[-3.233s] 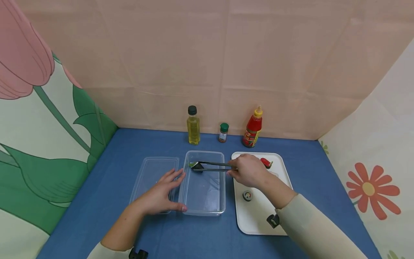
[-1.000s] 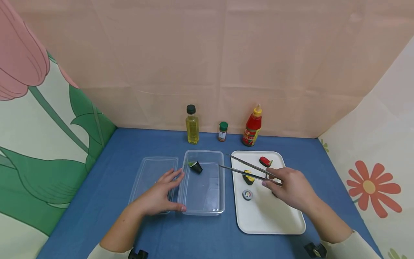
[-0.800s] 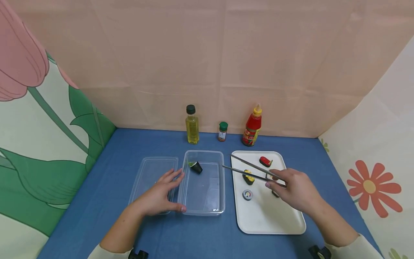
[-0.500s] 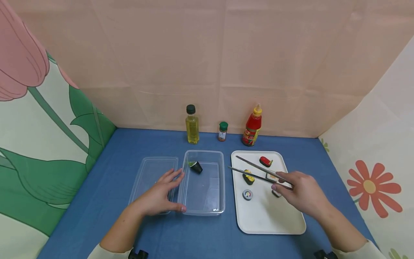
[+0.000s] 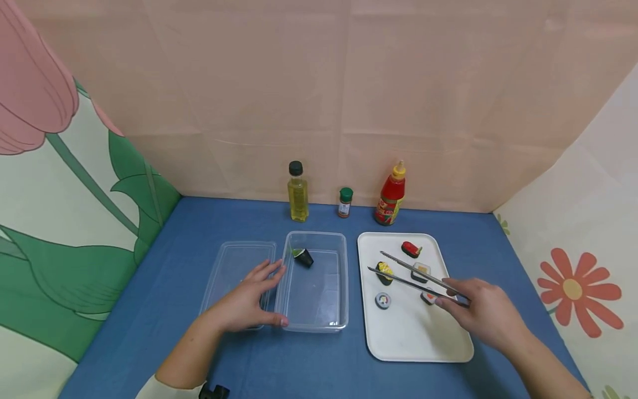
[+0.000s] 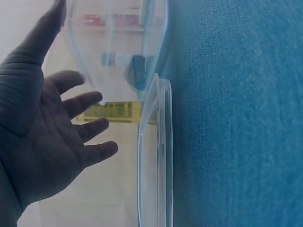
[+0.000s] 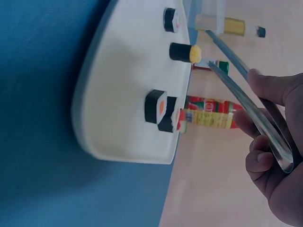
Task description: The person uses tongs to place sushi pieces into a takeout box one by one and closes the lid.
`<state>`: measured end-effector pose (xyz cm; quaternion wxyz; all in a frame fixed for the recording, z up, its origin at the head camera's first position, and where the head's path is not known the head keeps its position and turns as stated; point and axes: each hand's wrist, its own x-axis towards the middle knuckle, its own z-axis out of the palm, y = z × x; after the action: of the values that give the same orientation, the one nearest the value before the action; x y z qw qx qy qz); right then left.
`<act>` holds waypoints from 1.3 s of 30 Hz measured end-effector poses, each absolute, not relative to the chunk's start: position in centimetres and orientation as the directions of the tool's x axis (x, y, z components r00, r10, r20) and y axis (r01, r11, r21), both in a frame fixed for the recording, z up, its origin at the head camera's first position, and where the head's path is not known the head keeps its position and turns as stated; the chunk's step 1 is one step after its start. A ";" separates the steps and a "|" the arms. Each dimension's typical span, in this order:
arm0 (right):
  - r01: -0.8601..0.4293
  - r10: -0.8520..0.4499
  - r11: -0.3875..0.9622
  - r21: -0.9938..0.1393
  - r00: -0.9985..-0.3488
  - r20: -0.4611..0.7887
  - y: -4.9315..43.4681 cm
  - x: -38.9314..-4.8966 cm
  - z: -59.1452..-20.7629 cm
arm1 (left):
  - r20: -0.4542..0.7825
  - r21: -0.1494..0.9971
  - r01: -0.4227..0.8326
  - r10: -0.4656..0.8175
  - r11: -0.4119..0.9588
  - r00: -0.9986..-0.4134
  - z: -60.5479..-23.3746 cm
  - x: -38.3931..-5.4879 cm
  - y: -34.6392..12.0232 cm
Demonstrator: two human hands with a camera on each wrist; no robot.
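Note:
My right hand [image 5: 485, 313] grips a pair of metal tongs [image 5: 406, 282], whose tips stand apart with nothing between them, above a white tray [image 5: 408, 341]. Sushi pieces lie on that tray: a red-topped one [image 5: 411, 249], a yellow-topped one [image 5: 383, 271], a round roll [image 5: 382, 301], a squarish one [image 5: 421, 270] and an orange-centred roll [image 5: 427, 297] partly hidden by the tongs. Inside the clear plastic container [image 5: 319, 299], a black-wrapped sushi piece [image 5: 303, 257] with a green end lies tilted. Spread fingers of my left hand [image 5: 246, 303] are at the container's left side.
The container's flat clear lid [image 5: 219, 271] lies left of it, partly under my left hand. Behind stand an oil bottle [image 5: 298, 199], a small green-capped jar [image 5: 345, 203] and a red sauce bottle [image 5: 390, 199], near the back wall.
The black-wrapped sushi was let go in the container. My right hand moved right with the opened tongs, then drew further right and nearer over the tray. My left hand stayed put.

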<state>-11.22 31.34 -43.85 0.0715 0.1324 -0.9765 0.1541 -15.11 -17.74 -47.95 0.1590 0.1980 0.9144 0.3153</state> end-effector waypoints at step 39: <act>-0.268 -0.236 0.943 -0.196 -0.956 0.172 32.2 -9.7 -45.4 | -0.171 0.642 0.254 0.458 0.723 -0.873 -48.1 -15.1 -17.7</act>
<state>-9.71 32.21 -45.38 0.0734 0.1284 -0.9829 0.1093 -15.13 -17.66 -48.09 0.1608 0.1945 0.9143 0.3170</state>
